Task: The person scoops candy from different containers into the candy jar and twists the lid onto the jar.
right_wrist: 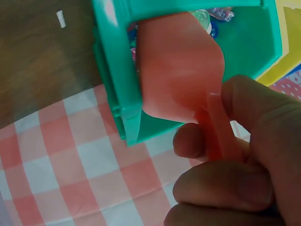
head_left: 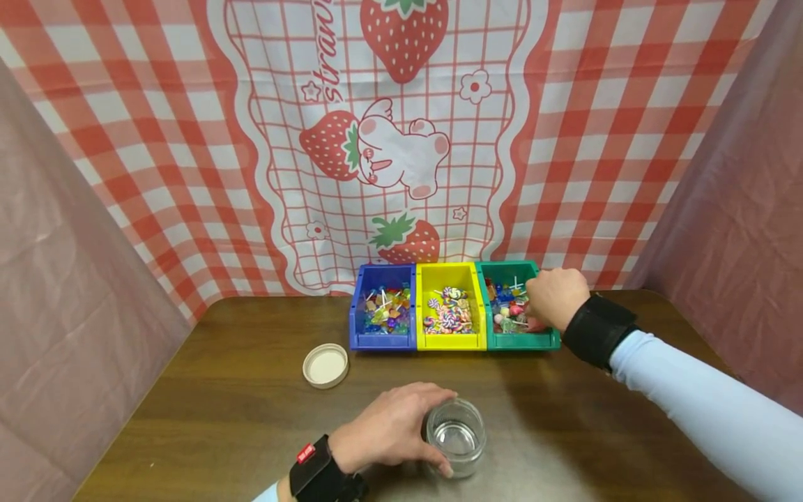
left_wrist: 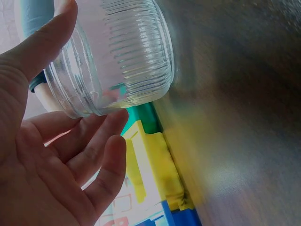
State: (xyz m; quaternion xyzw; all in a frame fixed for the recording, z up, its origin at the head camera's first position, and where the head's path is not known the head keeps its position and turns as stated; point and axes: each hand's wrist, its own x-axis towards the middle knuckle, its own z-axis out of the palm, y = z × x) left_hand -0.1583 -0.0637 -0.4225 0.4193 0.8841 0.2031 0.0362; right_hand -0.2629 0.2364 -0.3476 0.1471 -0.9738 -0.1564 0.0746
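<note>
My right hand (head_left: pixel 558 298) grips the handle of a red plastic scoop (right_wrist: pixel 181 66), whose blade dips into the green bin (head_left: pixel 523 341). Candies (head_left: pixel 511 307) of several colours lie in that bin, some with white sticks. On the table in front, a clear glass jar (head_left: pixel 456 439) stands upright without a lid, and nothing shows inside it. My left hand (head_left: pixel 392 425) holds the jar from its left side, thumb and fingers curved around the rim. The left wrist view shows the ribbed glass wall of the jar (left_wrist: pixel 136 52) close up.
Beside the green bin stand a yellow bin (head_left: pixel 452 341) with swirl lollipops and a blue bin (head_left: pixel 384 341) with mixed candies. A round cream lid (head_left: pixel 325 366) lies left on the wooden table (head_left: pixel 251 404). A small white piece (right_wrist: pixel 61 19) shows near the green bin. Checked cloth hangs behind.
</note>
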